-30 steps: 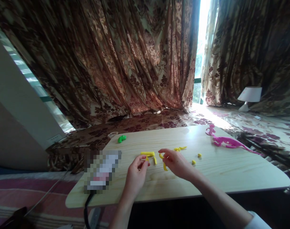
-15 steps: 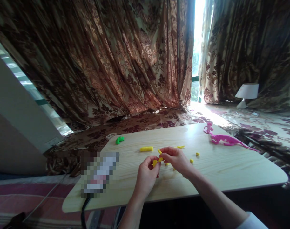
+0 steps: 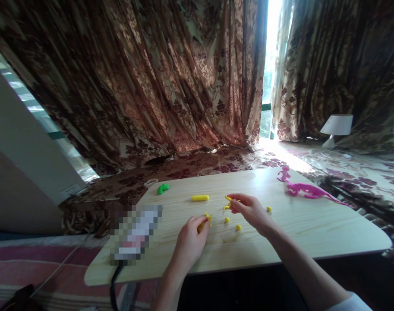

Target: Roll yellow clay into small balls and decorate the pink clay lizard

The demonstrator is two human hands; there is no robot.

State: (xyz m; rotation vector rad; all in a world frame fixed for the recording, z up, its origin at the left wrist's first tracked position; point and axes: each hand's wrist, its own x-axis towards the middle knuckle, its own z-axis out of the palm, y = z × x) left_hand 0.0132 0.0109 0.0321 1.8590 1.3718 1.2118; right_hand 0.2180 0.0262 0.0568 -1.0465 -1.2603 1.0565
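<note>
My left hand (image 3: 189, 239) rests low over the table, its fingers closed around a small yellow toy-like piece with thin prongs (image 3: 209, 218). Farther right and back, my right hand (image 3: 252, 212) pinches a slim, curved yellow piece (image 3: 228, 198). Another yellow prong shows just below it; whether it is held or lies on the table I cannot tell. Between and beyond the hands lies a yellow cylinder (image 3: 200, 198). Small rounded yellow pieces lie near the right hand: one ball (image 3: 227, 220), a second (image 3: 238, 227) and a third (image 3: 269, 209) past the wrist.
The pale wooden table (image 3: 171, 255) has rounded corners. A green curved piece (image 3: 163, 188) lies at its back left, a pink long-tailed figure (image 3: 305, 190) at the back right. A blurred-out object (image 3: 137, 235) with a black cable lies left. A white lamp (image 3: 337, 125) stands beyond.
My hands, together before over the yellow pieces, have parted. The left went down and left with its pronged piece; the right moved right with the slim yellow piece.
</note>
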